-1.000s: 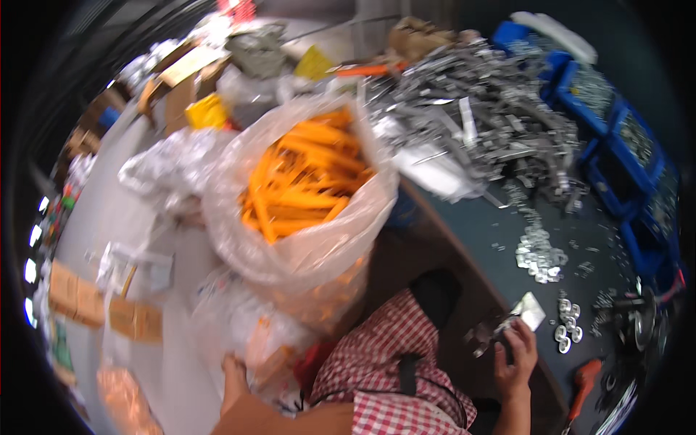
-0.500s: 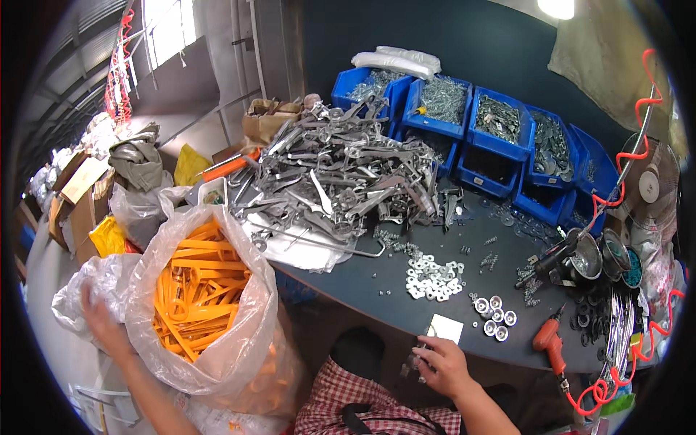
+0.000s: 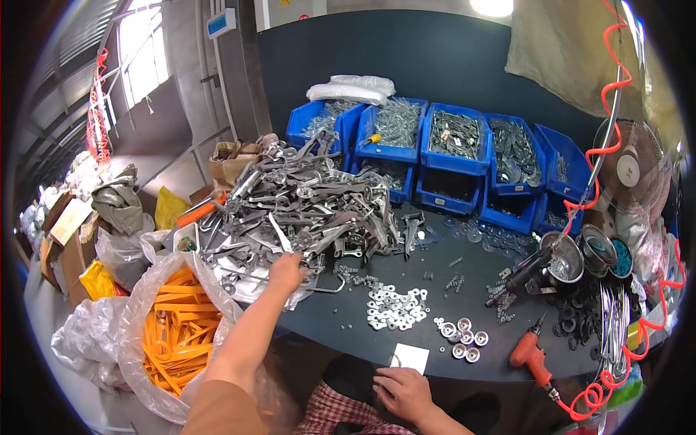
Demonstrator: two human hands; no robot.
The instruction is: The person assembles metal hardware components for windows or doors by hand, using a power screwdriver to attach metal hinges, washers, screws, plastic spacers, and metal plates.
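Observation:
My left hand (image 3: pixel 287 272) reaches to the near edge of a heap of grey metal levers (image 3: pixel 319 196). Its fingers are curled at the lower end of one bright lever (image 3: pixel 278 233); what lies in the grip is hidden. At the table's front edge, my right hand (image 3: pixel 406 391) is bent beside a white square pad (image 3: pixel 410 359). The fingers of that hand are loosely closed, and whatever they hold cannot be made out. Several flat silvery links (image 3: pixel 396 307) lie beyond the pad, with small round metal cups (image 3: pixel 464 338) to their right.
An open plastic bag of orange strips (image 3: pixel 181 319) stands at my left. Blue bins (image 3: pixel 455 141) of small parts line the back. On the right are a red power screwdriver (image 3: pixel 531 357) with a coiled red hose (image 3: pixel 591 397), metal bowls (image 3: pixel 564 262) and thin rods (image 3: pixel 615 326).
My left hand has left the plastic beside the bag and come across to the lever heap. My right hand has shifted slightly left and nearer me in the picture, which has also turned.

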